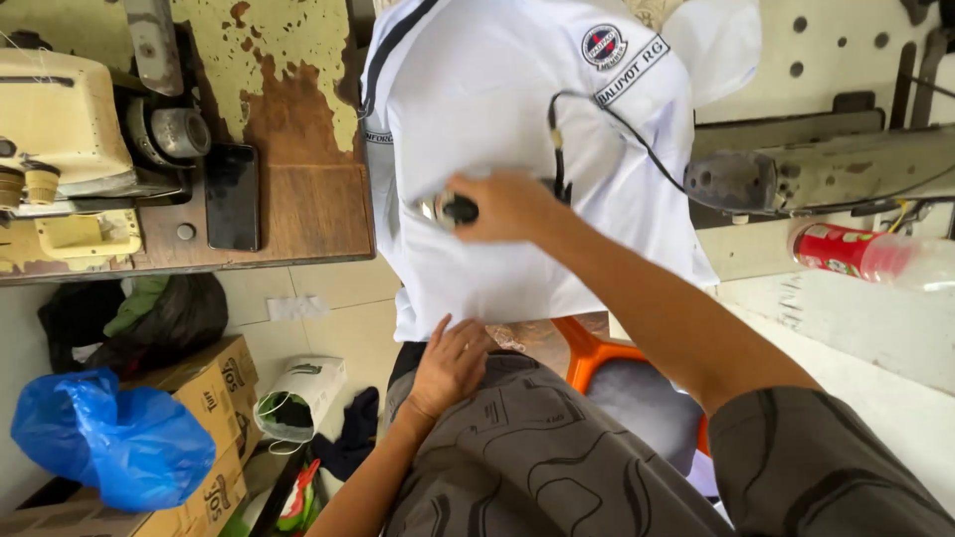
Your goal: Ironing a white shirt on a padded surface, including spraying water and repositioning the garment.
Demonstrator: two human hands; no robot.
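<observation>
Head view: white shirt [497, 89] with dark piping, right hand [507, 207] fingers clamped on iron [453, 209], left hand [450, 363] fingers apart.

Right hand [505, 206] on iron [448, 210] atop white shirt [517, 109]; left hand [450, 363] at hem.

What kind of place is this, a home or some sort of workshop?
Most likely a small tailoring or garment workshop. A cream industrial sewing machine sits on a worn wooden table, and the person's right hand presses an iron over a white uniform shirt while the left hand holds its hem.
</observation>
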